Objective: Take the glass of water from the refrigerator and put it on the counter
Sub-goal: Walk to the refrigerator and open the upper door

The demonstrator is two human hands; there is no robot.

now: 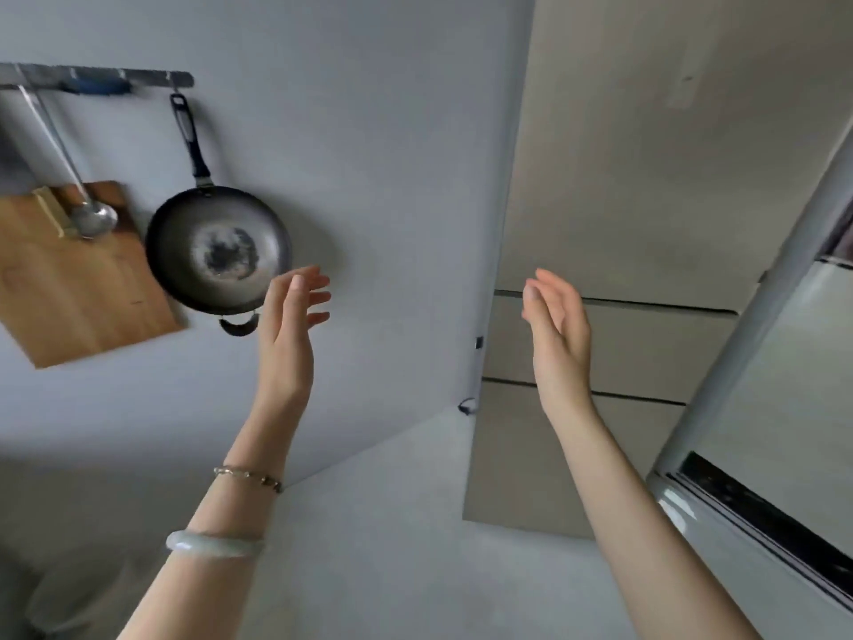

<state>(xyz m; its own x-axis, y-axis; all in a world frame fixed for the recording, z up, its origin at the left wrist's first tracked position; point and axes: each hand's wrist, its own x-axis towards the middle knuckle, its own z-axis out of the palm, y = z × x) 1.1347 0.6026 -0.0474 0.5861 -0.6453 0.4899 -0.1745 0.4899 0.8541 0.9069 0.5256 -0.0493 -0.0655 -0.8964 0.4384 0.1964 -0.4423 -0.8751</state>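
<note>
Both of my hands are raised in front of me with nothing in them. My left hand (291,334) is open, fingers spread, in front of the grey wall beside a hanging pan. My right hand (558,330) is open too, fingers loosely together, in front of the beige refrigerator (646,187), whose side panel fills the upper right. A refrigerator door (784,408) stands open along the right edge, pale grey with a dark seal strip. No glass of water is in view. The grey counter (392,524) lies below, between my forearms.
On the wall at left a rail (97,78) carries a dark frying pan (217,249), a metal ladle (92,217) and a wooden cutting board (78,288). A small cable hook (467,405) sits at the corner of wall and refrigerator.
</note>
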